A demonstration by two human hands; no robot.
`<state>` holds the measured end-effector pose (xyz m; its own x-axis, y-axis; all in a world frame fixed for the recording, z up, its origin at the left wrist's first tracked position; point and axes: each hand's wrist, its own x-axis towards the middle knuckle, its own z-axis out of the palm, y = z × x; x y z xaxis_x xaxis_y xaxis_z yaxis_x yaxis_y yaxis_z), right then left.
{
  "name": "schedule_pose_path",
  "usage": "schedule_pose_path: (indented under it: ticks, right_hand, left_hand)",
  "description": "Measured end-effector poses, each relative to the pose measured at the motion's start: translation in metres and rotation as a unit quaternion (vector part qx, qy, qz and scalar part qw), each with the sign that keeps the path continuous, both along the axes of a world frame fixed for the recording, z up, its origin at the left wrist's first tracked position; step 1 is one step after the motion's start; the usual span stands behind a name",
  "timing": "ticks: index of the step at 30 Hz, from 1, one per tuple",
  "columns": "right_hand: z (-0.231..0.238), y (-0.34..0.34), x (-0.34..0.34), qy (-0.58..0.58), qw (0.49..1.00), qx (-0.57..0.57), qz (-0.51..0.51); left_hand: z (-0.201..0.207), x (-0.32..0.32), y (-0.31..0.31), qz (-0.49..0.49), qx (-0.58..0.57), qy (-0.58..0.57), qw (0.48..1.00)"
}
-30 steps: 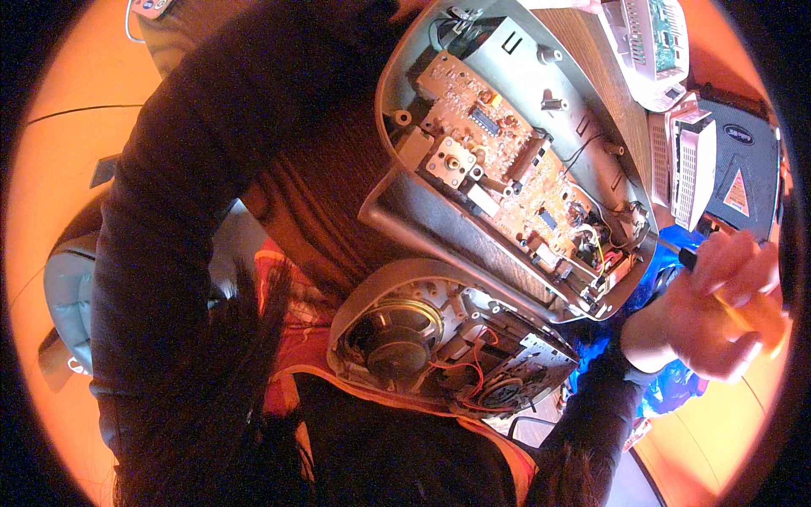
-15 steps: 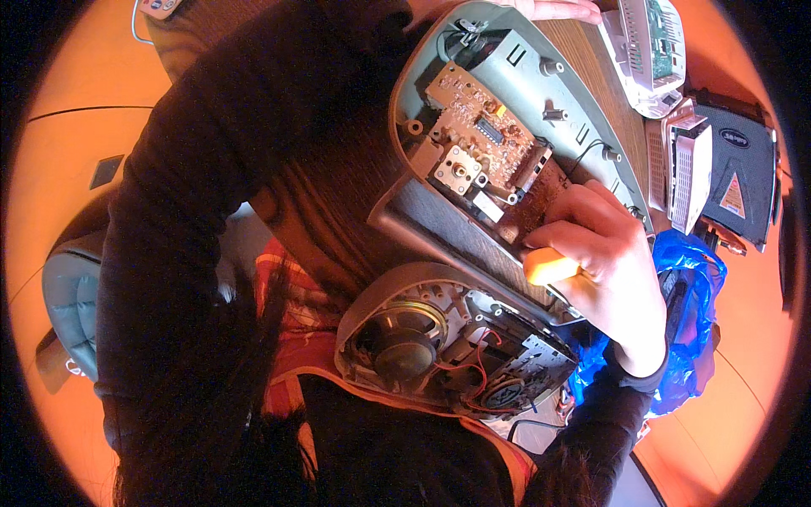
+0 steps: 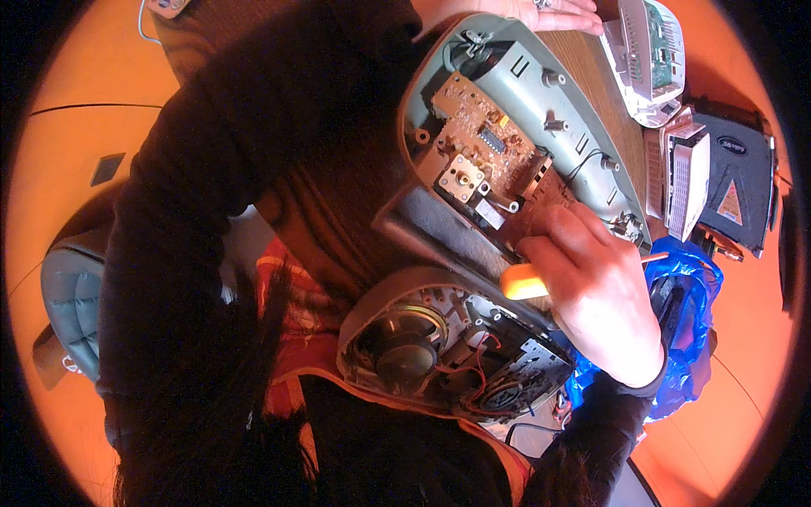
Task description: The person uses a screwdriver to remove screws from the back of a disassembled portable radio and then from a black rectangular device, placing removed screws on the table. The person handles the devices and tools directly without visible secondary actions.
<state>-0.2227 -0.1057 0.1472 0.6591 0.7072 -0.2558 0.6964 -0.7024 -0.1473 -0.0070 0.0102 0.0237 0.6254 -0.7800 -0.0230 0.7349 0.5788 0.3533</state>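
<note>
My right hand (image 3: 596,291) is closed around a screwdriver with a yellow handle (image 3: 524,282). The handle sticks out on the left of the hand, and the thin shaft (image 3: 657,257) shows beyond its right side. Its fingertips reach into a grey-green plastic housing half (image 3: 528,72), at the lower end of a brown circuit board (image 3: 486,135); what they touch is hidden. My left hand (image 3: 557,15) lies at the far side of the housing with fingers stretched out, partly hidden behind its rim. Nearer me rests the other half (image 3: 359,325), holding a round speaker (image 3: 405,355) and red wires.
Beneath the housing is a dark wooden table (image 3: 325,198). To the right are white device casings (image 3: 650,63), a dark grey flat device (image 3: 735,169) and a blue plastic bag (image 3: 688,338). A padded teal seat (image 3: 72,296) stands at the left.
My right hand has shifted left and slightly down, and the screwdriver's shaft now shows on its right. The upper housing half has moved slightly down; more of my left hand shows.
</note>
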Motion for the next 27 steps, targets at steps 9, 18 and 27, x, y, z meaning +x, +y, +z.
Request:
schedule_pose_path:
  ticks: [9, 18, 27]
  right_hand:
    - [0.007, 0.0, 0.0, 0.075, 0.995, 0.003, -0.068]
    - [0.009, 0.001, 0.006, 0.104, 0.993, 0.033, -0.039]
    - [0.009, 0.001, 0.01, 0.145, 0.989, 0.027, -0.031]
  left_hand:
    - [0.016, -0.019, -0.005, 0.073, 0.086, 0.001, 0.994]
    - [0.032, -0.033, 0.004, 0.072, 0.105, -0.005, 0.992]
    - [0.028, -0.032, 0.005, 0.064, 0.097, 0.01, 0.993]
